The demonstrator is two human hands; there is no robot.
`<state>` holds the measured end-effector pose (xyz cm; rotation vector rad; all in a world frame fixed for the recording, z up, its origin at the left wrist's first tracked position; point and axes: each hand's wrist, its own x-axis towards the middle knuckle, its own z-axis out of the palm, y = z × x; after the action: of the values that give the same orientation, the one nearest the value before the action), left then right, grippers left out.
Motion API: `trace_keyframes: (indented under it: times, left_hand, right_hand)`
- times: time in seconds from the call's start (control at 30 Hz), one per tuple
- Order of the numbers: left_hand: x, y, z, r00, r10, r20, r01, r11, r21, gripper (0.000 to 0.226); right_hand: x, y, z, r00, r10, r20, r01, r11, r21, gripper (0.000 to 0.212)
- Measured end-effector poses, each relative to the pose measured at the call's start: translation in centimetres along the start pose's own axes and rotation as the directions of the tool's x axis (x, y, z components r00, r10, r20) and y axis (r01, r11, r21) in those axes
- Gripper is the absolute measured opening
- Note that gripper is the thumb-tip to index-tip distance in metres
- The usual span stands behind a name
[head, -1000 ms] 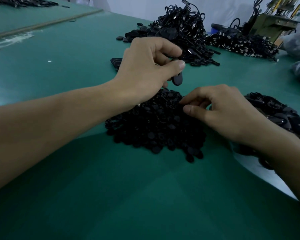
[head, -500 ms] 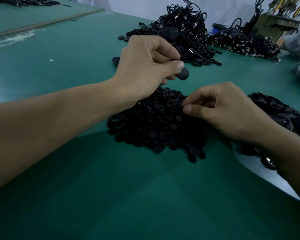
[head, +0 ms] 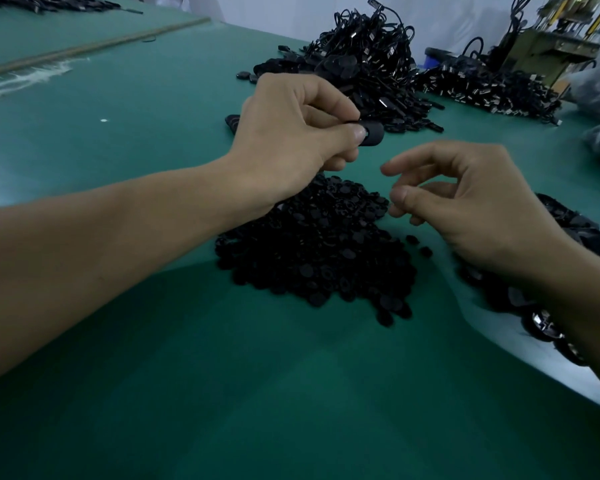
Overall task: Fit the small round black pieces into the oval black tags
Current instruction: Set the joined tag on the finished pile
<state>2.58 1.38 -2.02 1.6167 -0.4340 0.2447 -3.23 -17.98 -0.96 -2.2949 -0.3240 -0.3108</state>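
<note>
Nearest, under both forearms: green table top (head: 291, 393). Just below and between the hands: heap of small round black pieces (head: 319, 251), matt, button-like discs piled loose, some flat face up, some showing a recessed face. Two stray discs (head: 413, 239) just beside the heap, under the right hand's fingertips. Under the right wrist and forearm: pile of oval black tags (head: 575, 233), glossier and larger than the discs, a few bright metal glints among them nearer the elbow.

Right hand (head: 471, 209): hovers above the heap's right edge, fingers loosely curled, forefinger stretched toward the left hand, thumb apart from it, nothing visible in its grip. Left hand (head: 291, 133): higher and farther out, thumb and forefinger pinched on one oval black tag (head: 373, 133), rounded end poking out past the thumbnail toward the right hand, clear of it.

Beyond the left hand: lone black tag (head: 232, 121) peeking from behind the knuckles, then tall heap of corded black tags (head: 371, 64) with small metal ends. Beyond the right hand: lower spread of corded tags (head: 492, 88), and a machine (head: 551, 46) at the far edge.

Against half a second ago: right hand lifted off the heap, pinch loosened and spread, stray discs uncovered; left hand's pinch unchanged. Against a second ago: tag raised from below the thumb to level with it
</note>
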Motion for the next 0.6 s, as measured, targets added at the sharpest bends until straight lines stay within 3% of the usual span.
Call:
trace_keyframes:
  times: [0.3,0.6]
  left_hand:
    - [-0.08,-0.1,0.13,1.0,0.012,0.024,-0.013,0.999,0.043,0.015]
    - [-0.16,-0.13,0.12,0.999,0.008,0.037,-0.01,0.999,0.053,0.014]
  right_hand:
    - [-0.09,-0.24,-0.01,0.999,0.011,0.041,-0.005,0.988,-0.155,0.028]
    - [-0.25,-0.41,-0.41,1.0,0.019,0.018,-0.018,0.997,-0.073,0.024]
